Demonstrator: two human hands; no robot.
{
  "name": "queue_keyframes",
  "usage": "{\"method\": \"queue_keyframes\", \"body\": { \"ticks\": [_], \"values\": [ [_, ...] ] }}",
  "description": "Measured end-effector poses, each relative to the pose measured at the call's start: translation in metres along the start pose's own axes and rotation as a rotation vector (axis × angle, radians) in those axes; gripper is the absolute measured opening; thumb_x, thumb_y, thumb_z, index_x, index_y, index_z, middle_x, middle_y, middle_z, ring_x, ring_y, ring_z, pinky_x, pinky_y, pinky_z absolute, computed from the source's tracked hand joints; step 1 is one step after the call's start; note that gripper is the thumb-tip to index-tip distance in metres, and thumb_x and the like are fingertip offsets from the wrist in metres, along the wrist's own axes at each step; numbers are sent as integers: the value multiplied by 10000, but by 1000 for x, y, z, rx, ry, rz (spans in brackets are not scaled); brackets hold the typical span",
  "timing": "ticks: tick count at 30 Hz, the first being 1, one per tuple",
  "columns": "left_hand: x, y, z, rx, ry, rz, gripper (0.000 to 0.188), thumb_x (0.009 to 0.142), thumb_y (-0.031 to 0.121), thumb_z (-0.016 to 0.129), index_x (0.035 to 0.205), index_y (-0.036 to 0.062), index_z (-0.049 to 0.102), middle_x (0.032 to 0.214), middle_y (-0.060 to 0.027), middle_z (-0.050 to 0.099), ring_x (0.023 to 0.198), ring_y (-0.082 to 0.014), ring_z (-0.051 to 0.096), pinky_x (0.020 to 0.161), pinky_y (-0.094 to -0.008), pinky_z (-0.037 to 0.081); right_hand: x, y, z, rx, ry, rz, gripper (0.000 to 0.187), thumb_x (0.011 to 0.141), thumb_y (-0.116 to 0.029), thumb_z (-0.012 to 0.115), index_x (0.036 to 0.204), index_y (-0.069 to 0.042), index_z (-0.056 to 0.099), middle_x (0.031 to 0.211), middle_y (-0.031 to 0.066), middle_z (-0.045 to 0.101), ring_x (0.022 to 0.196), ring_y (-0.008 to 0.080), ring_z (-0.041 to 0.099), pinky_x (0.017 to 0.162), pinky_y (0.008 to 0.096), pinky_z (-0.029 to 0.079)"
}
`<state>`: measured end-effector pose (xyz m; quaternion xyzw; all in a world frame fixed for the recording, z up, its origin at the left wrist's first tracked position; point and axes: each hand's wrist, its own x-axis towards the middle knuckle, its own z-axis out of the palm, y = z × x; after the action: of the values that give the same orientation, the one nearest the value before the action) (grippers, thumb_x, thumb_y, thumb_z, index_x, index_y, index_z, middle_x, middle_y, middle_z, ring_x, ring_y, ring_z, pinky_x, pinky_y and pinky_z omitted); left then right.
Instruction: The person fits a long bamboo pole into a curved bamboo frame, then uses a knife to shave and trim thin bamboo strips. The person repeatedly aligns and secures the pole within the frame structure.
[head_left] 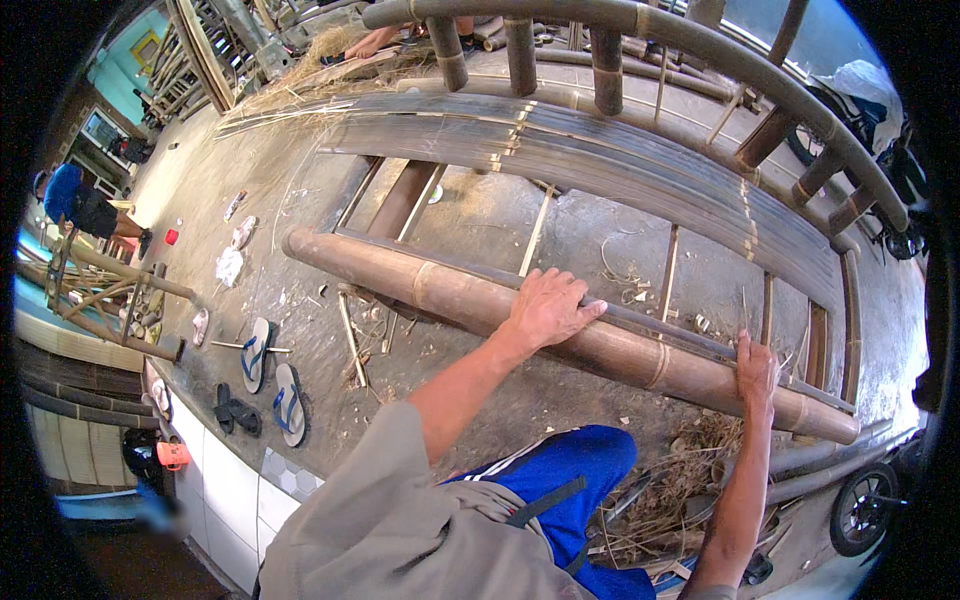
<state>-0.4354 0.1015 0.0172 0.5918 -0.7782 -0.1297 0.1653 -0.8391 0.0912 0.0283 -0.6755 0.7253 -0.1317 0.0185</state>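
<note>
A thick brown bamboo pole (450,288) crosses in front of me as the near rail of a bamboo bench frame. Along its far upper side lies a long, dark bamboo strip (660,328). My left hand (553,308) is palm down over the pole's middle, its fingers closed over the strip and the thumb pointing right. Nearer the right end, my right hand (758,370) grips the same strip, fingers bent over it; its palm side is partly hidden. Beyond the open crosspieces, a panel of dark bamboo slats (580,160) covers the far part of the frame.
A curved bamboo backrest (610,18) rises at the far side. Sandals (289,404) lie on the floor at left, near a white tiled ledge (225,490). Shavings (670,470) are heaped below the rail. A person in blue (65,195) bends at far left; a motorcycle wheel (865,508) stands right.
</note>
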Motion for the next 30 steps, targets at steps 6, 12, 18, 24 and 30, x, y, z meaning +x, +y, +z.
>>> {"method": "queue_keyframes", "body": {
  "ticks": [6,12,18,24,30],
  "values": [
    [-2,-3,-10,-39,-66,14,544,964,593,522,956,82,709,978,-144,671,1014,-336,620,879,-482,479,-5,5,-4,-11,11,-24,626,1017,-459,523,634,25,628,643,275,591,597,467,582,602,557,433],
    [4,-3,-8,23,-129,1,548,925,618,572,951,88,707,920,-124,684,953,-314,641,851,-471,491,-4,1,2,43,13,31,624,1023,-458,513,635,20,616,638,269,578,581,456,564,585,555,403],
    [3,2,-7,-16,-26,3,557,891,638,609,916,88,694,916,-107,687,933,-307,641,832,-456,486,-3,2,1,60,111,34,585,1019,-426,525,644,14,614,639,263,583,573,453,559,572,549,388],
    [2,-4,-11,-40,77,94,556,854,647,648,811,93,673,829,-100,677,834,-303,666,741,-449,513,-11,18,-1,-9,132,-41,565,1033,-389,490,667,17,633,649,256,595,587,442,584,580,544,402],
    [16,51,-16,-4,44,232,578,874,645,617,719,89,628,740,-119,662,733,-328,691,633,-447,544,-13,89,-37,-228,201,-214,501,1043,-270,473,648,-1,623,621,225,603,543,372,598,546,527,404]
  ]
}}
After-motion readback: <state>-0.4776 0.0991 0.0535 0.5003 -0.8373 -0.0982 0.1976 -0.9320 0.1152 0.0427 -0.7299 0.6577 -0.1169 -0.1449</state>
